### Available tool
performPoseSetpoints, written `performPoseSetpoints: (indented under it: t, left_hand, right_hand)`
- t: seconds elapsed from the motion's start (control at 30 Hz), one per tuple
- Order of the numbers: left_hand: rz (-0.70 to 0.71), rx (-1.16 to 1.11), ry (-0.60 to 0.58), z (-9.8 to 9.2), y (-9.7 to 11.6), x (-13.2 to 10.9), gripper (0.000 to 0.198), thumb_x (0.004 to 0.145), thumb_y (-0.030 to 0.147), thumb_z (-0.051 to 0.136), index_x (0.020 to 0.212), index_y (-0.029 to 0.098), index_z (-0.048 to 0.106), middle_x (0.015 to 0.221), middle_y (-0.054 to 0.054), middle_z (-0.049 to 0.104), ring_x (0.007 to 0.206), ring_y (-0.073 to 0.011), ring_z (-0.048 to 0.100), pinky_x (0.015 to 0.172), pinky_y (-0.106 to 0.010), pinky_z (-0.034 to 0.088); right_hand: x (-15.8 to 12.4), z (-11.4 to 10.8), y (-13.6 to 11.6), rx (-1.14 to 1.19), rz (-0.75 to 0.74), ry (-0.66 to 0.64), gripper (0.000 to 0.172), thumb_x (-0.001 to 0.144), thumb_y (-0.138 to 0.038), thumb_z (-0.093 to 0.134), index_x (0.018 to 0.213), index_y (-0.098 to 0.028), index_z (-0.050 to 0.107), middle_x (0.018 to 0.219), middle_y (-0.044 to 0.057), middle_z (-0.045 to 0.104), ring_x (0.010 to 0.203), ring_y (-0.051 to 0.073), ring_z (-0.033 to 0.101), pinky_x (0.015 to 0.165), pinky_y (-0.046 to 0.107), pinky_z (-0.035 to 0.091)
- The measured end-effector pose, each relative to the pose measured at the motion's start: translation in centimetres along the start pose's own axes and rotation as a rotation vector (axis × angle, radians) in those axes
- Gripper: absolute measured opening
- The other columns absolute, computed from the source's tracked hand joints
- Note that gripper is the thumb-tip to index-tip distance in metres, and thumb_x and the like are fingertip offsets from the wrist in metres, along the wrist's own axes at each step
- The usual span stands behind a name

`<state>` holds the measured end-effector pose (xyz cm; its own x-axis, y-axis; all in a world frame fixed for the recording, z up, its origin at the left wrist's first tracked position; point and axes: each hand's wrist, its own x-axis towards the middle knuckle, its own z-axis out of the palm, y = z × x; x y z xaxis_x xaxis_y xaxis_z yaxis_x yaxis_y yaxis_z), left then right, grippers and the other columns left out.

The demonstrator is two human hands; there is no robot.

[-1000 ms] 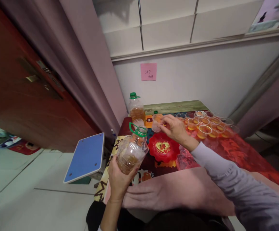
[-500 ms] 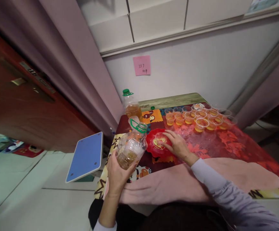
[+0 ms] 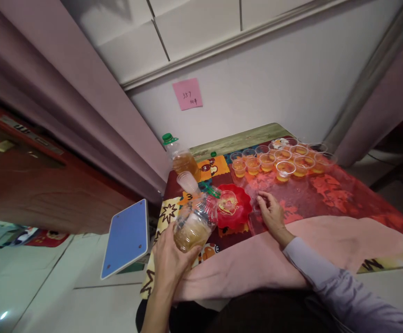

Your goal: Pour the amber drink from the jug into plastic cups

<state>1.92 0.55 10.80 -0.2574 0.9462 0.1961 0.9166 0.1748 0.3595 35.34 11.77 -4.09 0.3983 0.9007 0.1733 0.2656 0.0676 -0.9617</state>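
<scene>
While the left hand (image 3: 170,253) is gripping the bottle (image 3: 191,232) around its lower body, the right hand (image 3: 271,213) is hanging slack, fingers curling around nothing, having just let go of the clear cup (image 3: 227,203). That cup is now standing in the red dish (image 3: 245,209), at about two o'clock from the left hand and nine from the right. The bottle is leaning further toward it than a moment ago, seemingly for pouring; whether liquid is flowing, I cannot tell. Beyond, the cups of amber liquid (image 3: 285,173) are standing at twelve from the right hand; the nested cups (image 3: 188,182) and second bottle (image 3: 184,163) are sitting near twelve from the left.
</scene>
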Motion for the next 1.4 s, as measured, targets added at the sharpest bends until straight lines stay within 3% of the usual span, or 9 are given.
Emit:
performPoseSetpoints:
  t: [0.13,0.3,0.83,1.0,1.4]
  left_hand:
    - [-0.001,0.178,-0.109,-1.7,1.7,-0.5,0.094,0.066,0.047,0.088,0.150,0.017,0.058,0.149,-0.022,0.071,0.138,-0.0454,0.066,0.114,-0.062,0.051]
    - [0.015,0.292,-0.146,-2.8,2.3,-0.6,0.092,0.071,0.046,0.087,0.152,0.016,0.056,0.148,-0.021,0.071,0.136,-0.0436,0.066,0.112,-0.058,0.050]
    - [0.161,0.335,-0.087,-2.9,2.1,0.4,0.079,0.077,0.049,0.082,0.147,0.022,0.058,0.136,-0.016,0.076,0.129,-0.0429,0.067,0.103,-0.054,0.049]
    - [0.146,0.373,-0.115,-3.3,2.6,0.7,0.088,0.073,0.050,0.087,0.149,0.019,0.056,0.140,-0.019,0.074,0.129,-0.0443,0.066,0.105,-0.056,0.048]
    - [0.149,0.386,-0.133,-4.2,3.2,1.2,0.086,0.073,0.052,0.085,0.148,0.020,0.057,0.142,-0.018,0.073,0.127,-0.0440,0.066,0.105,-0.056,0.047]
  right_hand:
    - [0.0,-0.1,-0.1,-0.005,0.001,0.010,0.057,0.099,-0.066,0.057,0.124,-0.018,0.075,0.106,0.014,0.081,0.085,0.027,0.074,0.084,0.046,0.061]
    - [-0.1,-0.2,0.0,0.015,0.016,0.011,0.057,0.099,-0.067,0.057,0.123,-0.018,0.075,0.102,0.012,0.081,0.082,0.026,0.074,0.079,0.043,0.061]
    - [-0.1,0.0,0.1,0.036,0.048,0.013,0.059,0.099,-0.068,0.057,0.124,-0.018,0.075,0.104,0.013,0.082,0.084,0.027,0.075,0.077,0.043,0.062]
    - [-0.1,0.0,0.3,0.061,0.060,-0.001,0.059,0.100,-0.068,0.058,0.127,-0.019,0.074,0.105,0.013,0.082,0.083,0.027,0.075,0.075,0.041,0.062]
    - [-0.1,0.1,0.4,0.061,0.065,0.001,0.062,0.099,-0.070,0.058,0.127,-0.018,0.075,0.102,0.013,0.082,0.082,0.027,0.075,0.073,0.040,0.062]
